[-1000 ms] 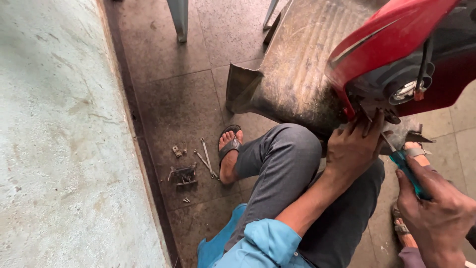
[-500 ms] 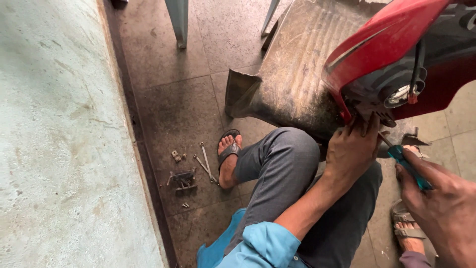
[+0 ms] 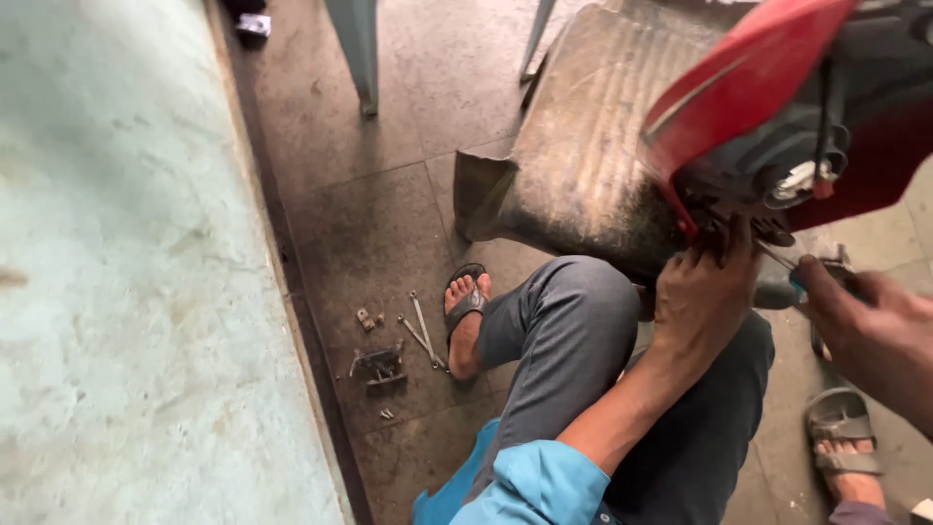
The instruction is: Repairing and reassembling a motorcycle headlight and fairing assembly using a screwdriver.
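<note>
Far right, I log a red scooter body panel [image 3: 748, 87] over a dark ribbed footboard [image 3: 593, 156]. My left hand [image 3: 702, 297] presses its fingers up against the panel's dark underside. My right hand [image 3: 870, 331], near right, is clamped on a teal-handled screwdriver [image 3: 792, 284]. Left on the floor: loose metal parts [image 3: 384, 365] and two wrenches [image 3: 423, 331].

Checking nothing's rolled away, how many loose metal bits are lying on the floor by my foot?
About 4: small bracket, crossed thin tools, dark bracket, tiny pieces. More may be hidden.
</note>
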